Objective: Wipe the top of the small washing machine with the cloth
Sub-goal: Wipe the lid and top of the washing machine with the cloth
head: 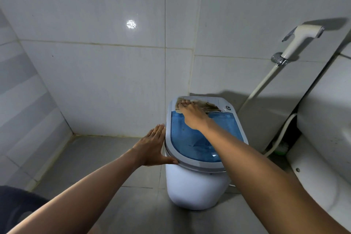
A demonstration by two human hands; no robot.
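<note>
Far left: I note a striped grey tiled side wall (24,91) meeting the pale grey tiled back wall (106,74) at a corner. The grey tiled floor (91,150) between that corner and the machine is open, with room for my left arm.

My left hand (153,146) lies flat, fingers straight and together, pressed against the left side edge of the machine's grey lid rim; the thumb hooks under the front-left curve of the rim. It grasps nothing, it only braces.

Centre: the small white barrel-shaped washing machine with a translucent blue lid (197,157) stands on the floor, its back edge near the back wall. Its grey rim runs round the blue panel; a pale control strip sits at the far end, with a round button (228,108) near the right corner.

My right hand (191,116) reaches across the blue lid, palm down, fingers spread onto the beige ribbed cloth (209,106). The cloth lies on the rear control strip, from the far-left corner to just short of the button. The hand presses it flat rather than clenching it.

Right: a white handheld spray nozzle with hose (300,40) hangs on the wall, well apart from the machine. A white ceramic toilet (326,119) fills the right edge, leaving a narrow gap beside the machine.
</note>
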